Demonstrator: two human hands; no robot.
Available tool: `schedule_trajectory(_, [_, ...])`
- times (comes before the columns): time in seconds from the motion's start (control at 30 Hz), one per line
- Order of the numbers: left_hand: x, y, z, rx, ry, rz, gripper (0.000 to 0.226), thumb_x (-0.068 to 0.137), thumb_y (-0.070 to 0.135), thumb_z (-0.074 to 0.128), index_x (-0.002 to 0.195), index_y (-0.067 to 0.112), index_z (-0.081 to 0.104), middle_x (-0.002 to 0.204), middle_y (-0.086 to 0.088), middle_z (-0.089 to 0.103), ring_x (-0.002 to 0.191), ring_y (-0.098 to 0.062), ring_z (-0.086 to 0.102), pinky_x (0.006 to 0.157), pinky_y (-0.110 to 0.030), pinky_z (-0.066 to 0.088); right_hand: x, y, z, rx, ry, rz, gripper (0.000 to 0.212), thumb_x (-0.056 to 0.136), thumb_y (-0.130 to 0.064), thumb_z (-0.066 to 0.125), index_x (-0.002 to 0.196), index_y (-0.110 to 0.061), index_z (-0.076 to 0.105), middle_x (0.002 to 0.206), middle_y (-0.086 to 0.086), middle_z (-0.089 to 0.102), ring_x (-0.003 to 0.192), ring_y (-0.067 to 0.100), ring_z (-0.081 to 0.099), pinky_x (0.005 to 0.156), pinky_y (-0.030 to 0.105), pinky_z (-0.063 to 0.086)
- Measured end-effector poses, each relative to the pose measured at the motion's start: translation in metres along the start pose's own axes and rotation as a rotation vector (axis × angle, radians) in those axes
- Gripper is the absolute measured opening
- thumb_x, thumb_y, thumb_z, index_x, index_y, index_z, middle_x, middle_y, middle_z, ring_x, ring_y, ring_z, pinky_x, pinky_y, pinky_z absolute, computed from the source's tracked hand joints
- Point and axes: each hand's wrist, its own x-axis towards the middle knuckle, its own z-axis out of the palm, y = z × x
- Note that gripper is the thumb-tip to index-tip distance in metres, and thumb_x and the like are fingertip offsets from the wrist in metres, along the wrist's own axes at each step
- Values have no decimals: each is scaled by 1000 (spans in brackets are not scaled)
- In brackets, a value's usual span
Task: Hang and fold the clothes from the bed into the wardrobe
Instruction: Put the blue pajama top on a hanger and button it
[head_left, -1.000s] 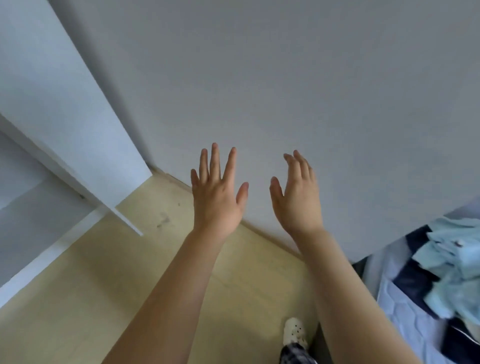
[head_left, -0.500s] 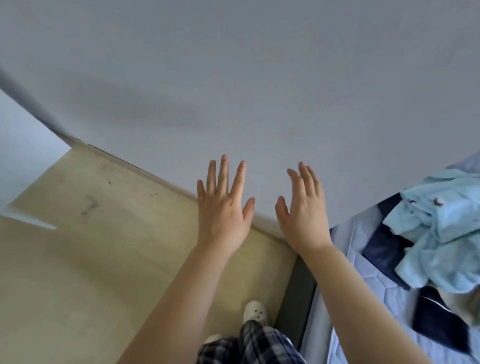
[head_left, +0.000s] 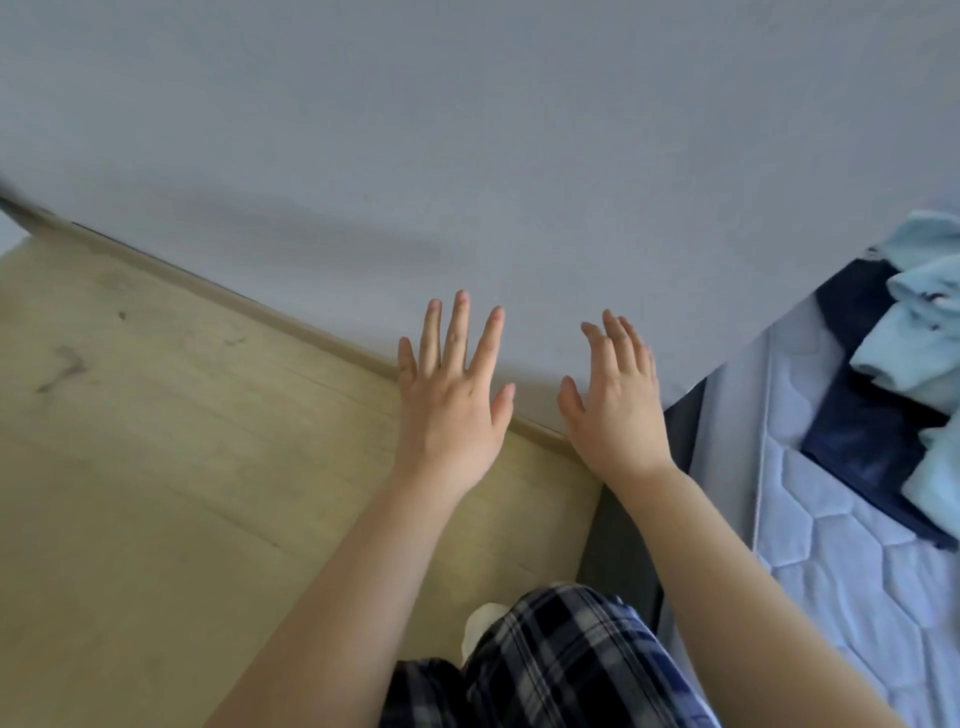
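My left hand and my right hand are held out in front of me, side by side, fingers straight and spread, both empty. At the right edge lies the bed with a quilted pale mattress. On it sits a crumpled light blue garment over a dark navy cloth. Both hands are left of the bed and apart from the clothes. The wardrobe is out of view.
A plain grey wall fills the upper half and meets the pale wooden floor along a skirting line. My plaid trouser leg and a white shoe show at the bottom, close to the dark bed frame.
The view has swung to the right: the white wardrobe panel at the left has left the frame and the bed now shows more. Both hands stay open and empty.
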Motion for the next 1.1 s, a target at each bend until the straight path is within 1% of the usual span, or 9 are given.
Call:
schedule_trajectory(0.13, [-13, 37, 3, 47, 22, 31, 71, 96, 45, 39, 152, 28, -1, 160, -6, -6, 147, -29, -8, 115, -52, 4, -21, 28, -18, -5, 70, -30, 54, 92, -20, 52, 141, -2, 38, 151, 18, 30, 143, 33, 21, 117, 45, 18])
schedule_trajectory(0.23, [-27, 80, -11, 70, 55, 91, 72, 96, 45, 39, 152, 28, -2, 160, -5, -6, 147, -28, -7, 115, -52, 5, -48, 51, -51, -2, 108, -27, 55, 91, -21, 54, 140, -2, 38, 150, 18, 32, 142, 33, 23, 117, 44, 19])
schedule_trajectory(0.37, [-44, 139, -25, 70, 73, 156, 70, 97, 44, 38, 152, 28, -2, 160, -5, -6, 147, -27, -6, 116, -51, 5, -87, 94, -96, -7, 142, 11, 55, 89, -17, 53, 140, -1, 39, 150, 18, 33, 141, 32, 23, 116, 42, 18])
schedule_trajectory(0.5, [-56, 193, -24, 44, 33, 192, 69, 98, 43, 37, 152, 28, -3, 160, -3, -8, 147, -26, -7, 116, -48, 3, -120, 143, -129, -14, 186, 79, 54, 90, -18, 52, 140, -2, 37, 151, 17, 30, 141, 31, 21, 115, 39, 15])
schedule_trajectory(0.7, [-71, 276, 4, 8, 4, 317, 66, 98, 40, 38, 152, 25, 5, 161, -5, 0, 147, -28, 0, 115, -52, 12, -163, 213, -146, 14, 203, 198, 57, 92, -20, 51, 143, -2, 32, 154, 16, 25, 144, 28, 16, 117, 41, 14])
schedule_trajectory(0.8, [-78, 311, 31, -55, -61, 347, 67, 98, 38, 40, 153, 23, 5, 161, -5, -1, 147, -27, 0, 115, -50, 13, -182, 248, -139, 27, 173, 262, 59, 92, -22, 50, 144, -4, 30, 154, 16, 24, 143, 28, 17, 117, 41, 15])
schedule_trajectory(0.93, [-79, 337, 73, -110, -202, 356, 67, 99, 38, 39, 152, 25, 1, 161, -3, -4, 147, -25, -3, 118, -47, 11, -194, 290, -118, -21, 66, 350, 60, 93, -27, 50, 144, -5, 28, 154, 15, 22, 143, 29, 17, 116, 43, 16])
schedule_trajectory(1.0, [-76, 340, 95, -164, -294, 320, 67, 99, 36, 40, 152, 24, 1, 161, -3, -2, 147, -25, -1, 117, -47, 14, -194, 307, -105, -40, 8, 389, 61, 92, -27, 50, 144, -5, 28, 154, 16, 20, 143, 30, 17, 117, 42, 16])
schedule_trajectory(1.1, [-77, 334, 123, -351, -439, 174, 68, 99, 30, 43, 153, 23, 1, 160, -4, 4, 146, -23, 8, 118, -40, 16, -184, 323, -87, -62, -83, 433, 61, 91, -25, 51, 144, -7, 27, 155, 15, 16, 141, 33, 18, 116, 42, 17])
